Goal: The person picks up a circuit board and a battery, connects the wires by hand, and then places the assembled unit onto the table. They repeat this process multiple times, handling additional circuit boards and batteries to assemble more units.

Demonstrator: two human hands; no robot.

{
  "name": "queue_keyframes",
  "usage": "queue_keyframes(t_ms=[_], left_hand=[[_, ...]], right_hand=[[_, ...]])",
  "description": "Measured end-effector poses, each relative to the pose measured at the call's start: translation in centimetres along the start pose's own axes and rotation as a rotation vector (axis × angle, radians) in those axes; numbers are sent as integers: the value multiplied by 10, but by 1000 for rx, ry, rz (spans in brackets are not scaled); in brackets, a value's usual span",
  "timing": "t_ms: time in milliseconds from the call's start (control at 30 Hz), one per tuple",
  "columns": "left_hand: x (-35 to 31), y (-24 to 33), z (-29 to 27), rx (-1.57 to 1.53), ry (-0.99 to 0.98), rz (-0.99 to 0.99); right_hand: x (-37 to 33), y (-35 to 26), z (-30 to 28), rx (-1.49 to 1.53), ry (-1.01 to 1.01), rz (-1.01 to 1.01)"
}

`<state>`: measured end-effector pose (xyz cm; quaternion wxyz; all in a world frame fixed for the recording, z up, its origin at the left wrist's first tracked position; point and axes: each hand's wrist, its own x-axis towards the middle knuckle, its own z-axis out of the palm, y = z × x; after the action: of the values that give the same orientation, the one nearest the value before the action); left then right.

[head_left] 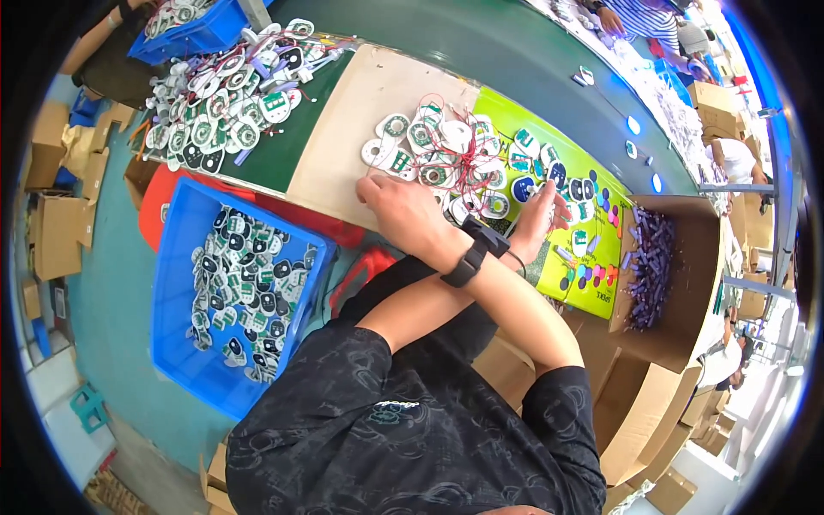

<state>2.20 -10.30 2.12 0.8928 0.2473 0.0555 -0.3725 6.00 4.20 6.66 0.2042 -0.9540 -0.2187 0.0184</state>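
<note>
My forearms cross in front of my body. My right hand (399,208), with a black device strapped at the wrist, reaches to the left over the beige board's front edge. Its fingers are curled; anything inside them is hidden. Just beyond it lies a pile of white rounded housings with green circuit boards (429,137) and tangled red wires (468,154). Farther right, my left hand (536,221) rests with fingers extended at the lime-green printed sheet (605,296). Close by its fingertips are dark-faced round pieces (557,174) and more small boards.
A blue bin (176,283) of similar housings stands at left below the table. A larger heap (227,103) lies at far left. An open cardboard box (695,283) of purple cylinders (650,266) stands right. The green conveyor belt (481,43) runs behind; other people work beyond it.
</note>
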Motion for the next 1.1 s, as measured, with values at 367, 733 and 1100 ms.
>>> queue_keyframes(t_ms=[367,733,1100], left_hand=[[28,-18,-27,-370,-158,-145],[13,40,7,131,-122,-13],[31,60,58,427,-280,-197]], right_hand=[[10,12,-132,1605,187,173],[-139,37,-212,817,952,87],[-237,109,-148,964,876,822]])
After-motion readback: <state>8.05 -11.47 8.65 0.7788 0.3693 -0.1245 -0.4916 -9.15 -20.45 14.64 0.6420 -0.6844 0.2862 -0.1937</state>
